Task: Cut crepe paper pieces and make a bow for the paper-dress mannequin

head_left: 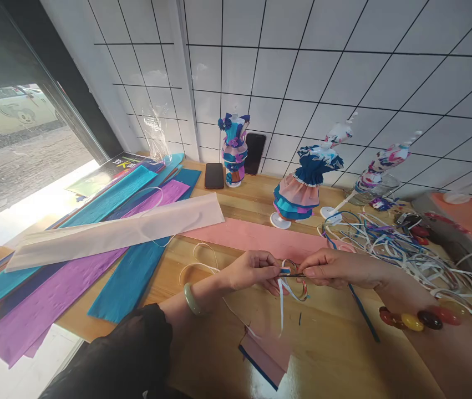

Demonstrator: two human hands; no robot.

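My left hand [260,271] is closed in a pinch on a narrow blue-and-white strip [285,271]. A white end [282,307] dangles below its fingers. Facing it, my right hand [335,267] is also closed, at the other end of a thin dark piece [293,275] that reaches across to the left fingertips. What this dark piece is I cannot make out. Curled brownish and white loops [303,292] hang between the hands. Beneath lies a folded pink piece [265,357] with a dark blue edge, and a dark blue strip [364,313] lies under my right wrist.
Long crepe paper sheets in cream [115,227], purple [94,277] and blue [131,282] cover the left. A pink sheet [260,238] lies behind my hands. Dressed figures [298,191] and phones [214,176] stand or lie near the wall. Tangled strips [402,255] heap at right.
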